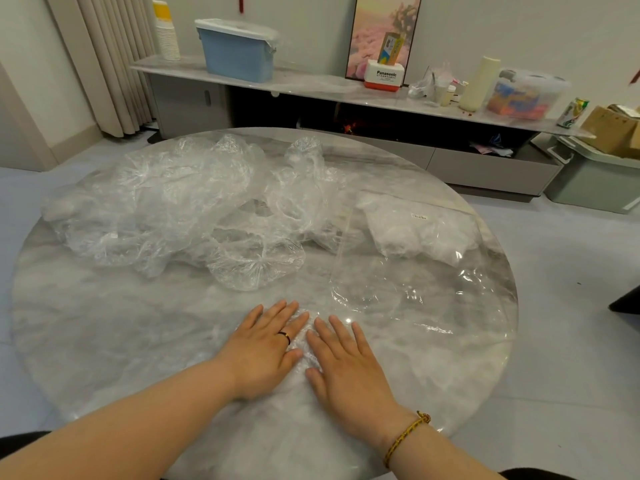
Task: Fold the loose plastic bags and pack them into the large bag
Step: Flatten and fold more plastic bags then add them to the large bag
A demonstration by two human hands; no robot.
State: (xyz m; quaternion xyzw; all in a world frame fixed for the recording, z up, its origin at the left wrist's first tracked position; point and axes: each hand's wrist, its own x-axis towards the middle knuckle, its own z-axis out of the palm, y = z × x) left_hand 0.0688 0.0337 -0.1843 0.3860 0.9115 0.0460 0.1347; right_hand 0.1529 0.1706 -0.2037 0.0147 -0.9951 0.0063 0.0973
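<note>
My left hand (pixel 265 348) and my right hand (pixel 349 367) lie flat side by side, fingers straight, pressing a small crumpled clear plastic bag (pixel 304 344) against the round marble table (pixel 104 323) near its front edge. A heap of loose clear plastic bags (pixel 180 209) covers the far left half of the table. To the right lies the large clear bag (pixel 408 271), with several folded white bags (pixel 415 230) showing inside its far end.
Behind the table runs a long low cabinet (pixel 346 88) carrying a blue lidded bin (pixel 237 50), paper cups, a Panasonic box and clutter. A green storage box (pixel 595 178) stands on the floor at right. Grey floor surrounds the table.
</note>
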